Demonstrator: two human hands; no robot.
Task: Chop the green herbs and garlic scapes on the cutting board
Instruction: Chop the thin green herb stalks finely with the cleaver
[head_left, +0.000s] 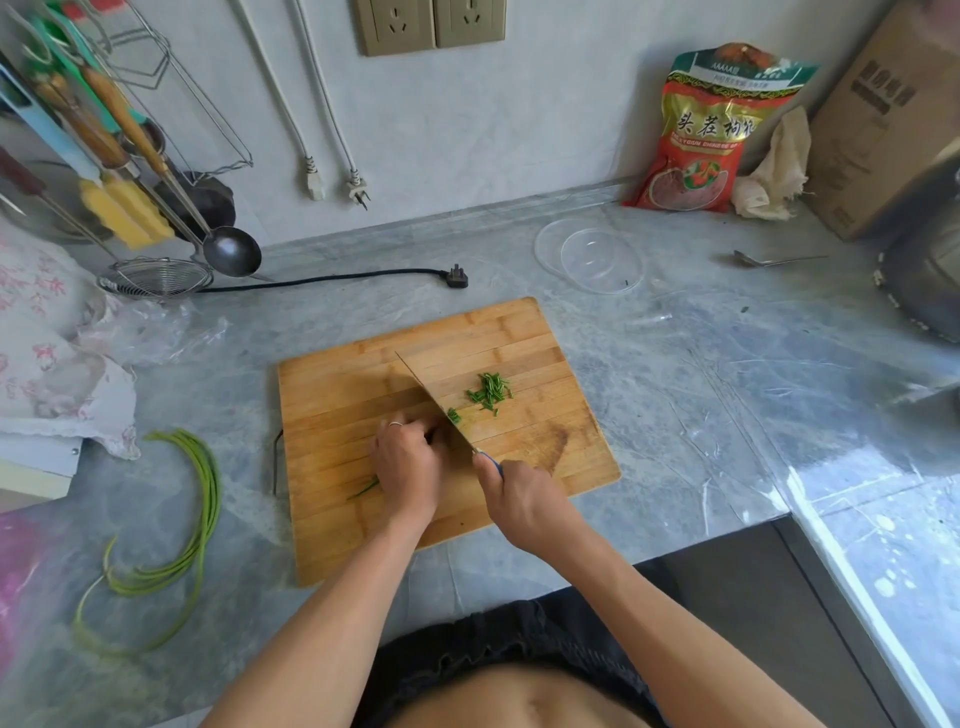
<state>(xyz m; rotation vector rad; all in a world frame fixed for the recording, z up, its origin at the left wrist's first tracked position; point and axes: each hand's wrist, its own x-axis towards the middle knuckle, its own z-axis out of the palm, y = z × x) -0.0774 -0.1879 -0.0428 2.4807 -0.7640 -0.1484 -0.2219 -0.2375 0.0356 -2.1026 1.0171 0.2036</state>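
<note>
Head view — our left hand (405, 462) curls its fingers (410, 423) onto thin green herb stems (366, 488) on the bamboo cutting board (332, 519); our right hand (524, 499) clamps the blue-handled cleaver (434, 400) beside chopped green bits (488, 389).

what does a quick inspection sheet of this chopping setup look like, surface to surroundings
surface: grey marbled counter, wooden cutting board on it
job's things: chopped green pieces on the board right of the knife; uncut garlic scapes on the counter left of the board
clutter: clear plastic containers, spoon, red food bag, plastic wrap
hands: left hand holds greens down; right hand grips the knife handle
cables: black plug lying unplugged; two white plugs hanging
surroundings: wall sockets, utensil rack, cardboard box
</note>
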